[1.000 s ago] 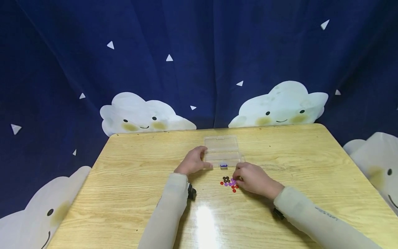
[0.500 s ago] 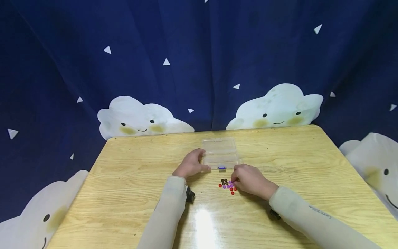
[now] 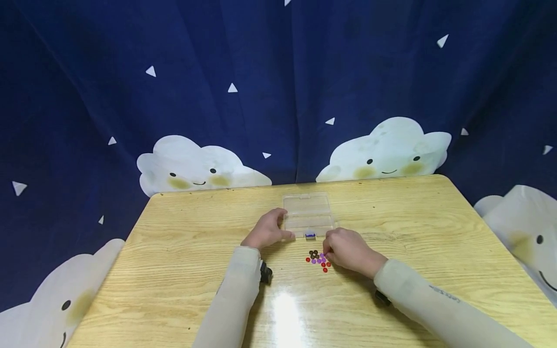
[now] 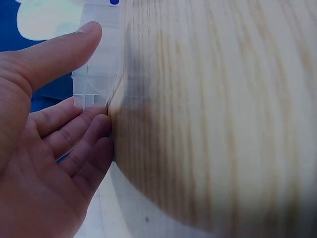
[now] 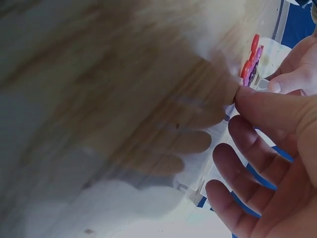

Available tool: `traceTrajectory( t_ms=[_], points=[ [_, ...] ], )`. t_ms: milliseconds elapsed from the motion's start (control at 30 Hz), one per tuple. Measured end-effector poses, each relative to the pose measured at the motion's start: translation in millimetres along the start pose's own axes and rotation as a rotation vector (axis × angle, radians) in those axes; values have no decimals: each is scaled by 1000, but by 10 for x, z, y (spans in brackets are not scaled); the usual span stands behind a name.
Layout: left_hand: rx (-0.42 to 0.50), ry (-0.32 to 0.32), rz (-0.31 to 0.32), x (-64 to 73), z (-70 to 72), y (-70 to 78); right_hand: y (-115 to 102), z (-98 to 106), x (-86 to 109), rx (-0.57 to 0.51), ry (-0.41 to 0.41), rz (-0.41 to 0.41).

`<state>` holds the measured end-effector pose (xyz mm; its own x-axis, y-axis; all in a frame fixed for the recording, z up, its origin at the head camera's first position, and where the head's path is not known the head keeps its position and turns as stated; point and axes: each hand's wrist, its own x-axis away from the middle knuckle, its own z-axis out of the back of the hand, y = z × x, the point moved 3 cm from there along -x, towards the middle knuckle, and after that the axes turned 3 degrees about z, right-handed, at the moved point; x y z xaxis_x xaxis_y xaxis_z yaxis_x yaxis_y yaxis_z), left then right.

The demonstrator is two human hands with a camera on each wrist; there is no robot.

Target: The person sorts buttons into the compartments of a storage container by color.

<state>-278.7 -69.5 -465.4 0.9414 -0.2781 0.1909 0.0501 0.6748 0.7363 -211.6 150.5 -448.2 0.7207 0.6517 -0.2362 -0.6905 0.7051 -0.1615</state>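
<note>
A clear plastic box (image 3: 308, 221) lies with its lid laid back and a blue-marked clasp (image 3: 310, 236) at its front edge. At the box's left end, my left hand (image 3: 267, 229) holds the corner, thumb along the front and bent fingers at the side. Just in front of the box is a small group of round beads: dark brown beads (image 3: 314, 253), purple beads (image 3: 319, 261) and red beads (image 3: 325, 270). My right hand (image 3: 348, 249) is at the group's right side, its thumb and forefinger pinching at a purple bead, mostly hidden by the fingers.
The wooden table (image 3: 196, 270) carries a bright glare spot in front of the beads. Behind it hangs a dark blue curtain (image 3: 278, 96) with white clouds and triangles. Each wrist wears a black camera (image 3: 266, 273).
The head view has shifted slightly, moving the whole scene a little left and down. The right hand stays over the beads with a small finger movement; the left hand stays at the box.
</note>
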Motion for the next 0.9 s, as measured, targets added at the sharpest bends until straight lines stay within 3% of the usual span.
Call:
traceTrajectory(
  t_ms=[133, 900],
  points=[
    [0, 6, 1, 4, 2, 8, 4, 0, 3, -10, -2, -16],
    [-37, 0, 1, 6, 3, 24, -12, -15, 42, 5, 35, 76]
  ],
)
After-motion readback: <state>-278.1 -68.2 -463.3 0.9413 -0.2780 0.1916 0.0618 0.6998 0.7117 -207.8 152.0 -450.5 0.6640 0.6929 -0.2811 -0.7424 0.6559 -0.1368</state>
